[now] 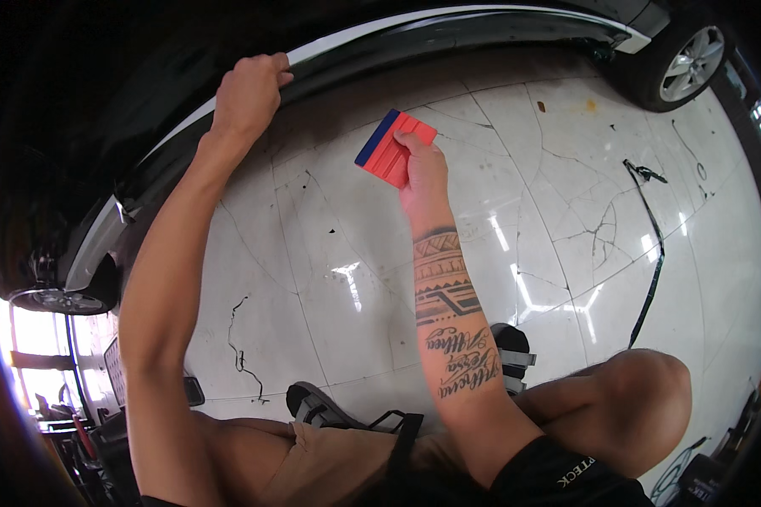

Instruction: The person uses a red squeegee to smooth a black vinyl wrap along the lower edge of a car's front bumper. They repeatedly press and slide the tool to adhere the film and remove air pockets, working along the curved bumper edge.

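My right hand (425,176) grips a red squeegee (387,159) with a dark blue edge, held over the floor and apart from the car. The thumb lies across its ridged face. Farther up and to the left, my left hand (247,100) is at the lower side of a black car (135,68), along a white strip (372,32) that follows the sill. Its fingers are curled closed against the sill edge. What they pinch there, if anything, is hidden by the hand.
A car wheel (692,66) stands at the far right, another wheel (63,297) at the left. On the cracked, glossy pale floor (380,279) lie a long black strip (656,253) and a thin tangled scrap (240,359). My sandals (317,407) are close to my crouched legs.
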`<control>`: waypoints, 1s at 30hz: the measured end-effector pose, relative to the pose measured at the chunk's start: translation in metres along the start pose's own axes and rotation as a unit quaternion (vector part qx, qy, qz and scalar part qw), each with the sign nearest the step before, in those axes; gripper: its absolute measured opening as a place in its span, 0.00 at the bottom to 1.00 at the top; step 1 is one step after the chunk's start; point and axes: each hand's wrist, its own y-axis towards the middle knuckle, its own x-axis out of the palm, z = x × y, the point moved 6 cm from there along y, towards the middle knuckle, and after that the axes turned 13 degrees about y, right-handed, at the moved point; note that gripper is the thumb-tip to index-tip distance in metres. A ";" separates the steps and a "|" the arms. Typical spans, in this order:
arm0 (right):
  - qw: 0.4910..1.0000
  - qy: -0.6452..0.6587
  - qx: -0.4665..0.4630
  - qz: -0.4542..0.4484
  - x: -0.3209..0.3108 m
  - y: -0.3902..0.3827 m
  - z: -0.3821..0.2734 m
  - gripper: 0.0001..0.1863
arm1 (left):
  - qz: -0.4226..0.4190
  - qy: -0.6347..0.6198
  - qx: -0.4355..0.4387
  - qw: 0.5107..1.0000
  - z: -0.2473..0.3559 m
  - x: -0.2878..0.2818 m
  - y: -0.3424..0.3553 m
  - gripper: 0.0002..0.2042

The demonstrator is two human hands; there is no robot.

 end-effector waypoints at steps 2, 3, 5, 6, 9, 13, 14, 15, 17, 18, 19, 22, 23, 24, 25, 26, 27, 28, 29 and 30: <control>1.000 0.007 -0.006 -0.001 0.001 0.001 -0.002 0.14 | -0.015 -0.028 -0.004 0.999 -0.003 0.004 -0.003 0.07; 1.000 0.011 -0.012 0.001 0.002 0.001 -0.004 0.14 | -0.028 -0.039 -0.014 0.999 0.000 0.001 -0.003 0.07; 0.999 0.009 -0.030 -0.005 0.008 0.003 -0.008 0.13 | -0.038 -0.054 -0.017 0.998 0.000 -0.008 -0.002 0.08; 0.999 0.005 -0.043 -0.015 0.013 0.003 -0.011 0.13 | -0.035 -0.057 -0.006 0.998 -0.002 -0.016 -0.001 0.08; 0.994 -0.022 -0.089 -0.058 0.029 0.008 -0.019 0.12 | -0.020 -0.095 -0.005 0.995 0.000 -0.037 -0.002 0.10; 0.979 -0.099 -0.159 -0.082 0.063 0.009 -0.022 0.11 | 0.015 -0.065 0.010 0.998 -0.005 -0.055 -0.006 0.10; 0.979 -0.071 -0.166 -0.089 0.071 0.014 -0.018 0.11 | 0.050 -0.071 0.017 0.996 -0.012 -0.052 -0.004 0.10; 0.978 -0.046 -0.180 -0.096 0.075 0.019 -0.018 0.10 | 0.091 -0.081 0.025 0.992 -0.013 -0.051 -0.004 0.10; 0.972 -0.021 -0.216 -0.094 0.073 0.029 -0.025 0.10 | -0.041 -0.033 -0.036 0.998 -0.007 -0.048 -0.002 0.10; 0.968 -0.015 -0.234 -0.091 0.076 0.031 -0.027 0.10 | -0.025 -0.035 -0.026 0.999 -0.012 -0.047 -0.004 0.10; 0.964 -0.010 -0.252 -0.089 0.079 0.033 -0.030 0.10 | -0.009 -0.037 -0.016 0.999 -0.017 -0.046 -0.005 0.10; 0.956 -0.019 -0.283 -0.075 0.082 0.043 -0.038 0.08 | 0.027 -0.021 0.019 0.999 -0.019 -0.044 -0.008 0.10; 0.951 -0.044 -0.297 -0.073 0.083 0.046 -0.043 0.07 | 0.032 -0.024 0.029 0.999 -0.018 -0.044 -0.007 0.10; 0.947 -0.068 -0.306 -0.072 0.084 0.048 -0.045 0.06 | 0.035 -0.024 0.036 0.998 -0.018 -0.049 -0.005 0.10; 0.942 -0.093 -0.314 -0.071 0.085 0.049 -0.046 0.07 | 0.038 -0.024 0.042 0.998 -0.018 -0.050 -0.005 0.10; 0.943 -0.087 -0.312 -0.074 0.082 0.050 -0.046 0.07 | 0.048 -0.031 0.049 0.997 -0.022 -0.046 -0.005 0.10; 0.944 -0.079 -0.310 -0.079 0.083 0.050 -0.046 0.08 | 0.061 -0.036 0.055 0.996 -0.024 -0.045 -0.001 0.10; 0.945 -0.071 -0.309 -0.083 0.085 0.049 -0.044 0.09 | 0.073 -0.041 0.061 0.995 -0.026 -0.046 0.000 0.10; 0.945 -0.070 -0.307 -0.090 0.089 0.049 -0.040 0.09 | 0.041 -0.060 0.049 0.996 -0.032 -0.044 0.001 0.10; 0.943 -0.073 -0.311 -0.092 0.088 0.048 -0.040 0.09 | 0.009 -0.086 0.041 0.995 -0.020 -0.059 0.004 0.10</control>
